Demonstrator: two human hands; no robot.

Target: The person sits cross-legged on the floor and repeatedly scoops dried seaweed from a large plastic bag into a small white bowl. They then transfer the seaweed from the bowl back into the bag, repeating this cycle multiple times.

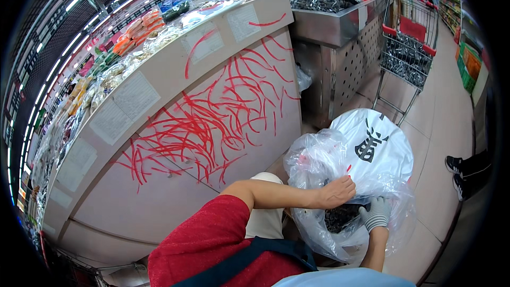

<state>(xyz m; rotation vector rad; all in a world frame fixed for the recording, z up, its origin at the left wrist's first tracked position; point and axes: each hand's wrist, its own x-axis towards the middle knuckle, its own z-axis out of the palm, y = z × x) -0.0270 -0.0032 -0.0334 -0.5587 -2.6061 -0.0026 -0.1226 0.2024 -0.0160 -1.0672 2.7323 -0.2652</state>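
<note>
A large clear plastic bag [314,163] stands open before me, with dark dried food [340,217] inside. My left hand [338,192], bare, is over the bag's mouth with its fingers curled; a small red strip [349,168] shows just above it, and whether the fingers hold it I cannot tell. My right hand [375,213], in a striped grey-white glove, reaches into the bag beside the dark food; its fingertips are partly under the plastic, and its grip is unclear. A white sack [388,143] with large black characters lies against the far side of the bag.
Many red tape strips [199,127] hang on the display counter's side panel [275,127] to the left. A metal bin [318,28] of packed dark goods stands ahead, and a shopping cart [406,56] beyond the sack. At right are a person's shoes [458,179].
</note>
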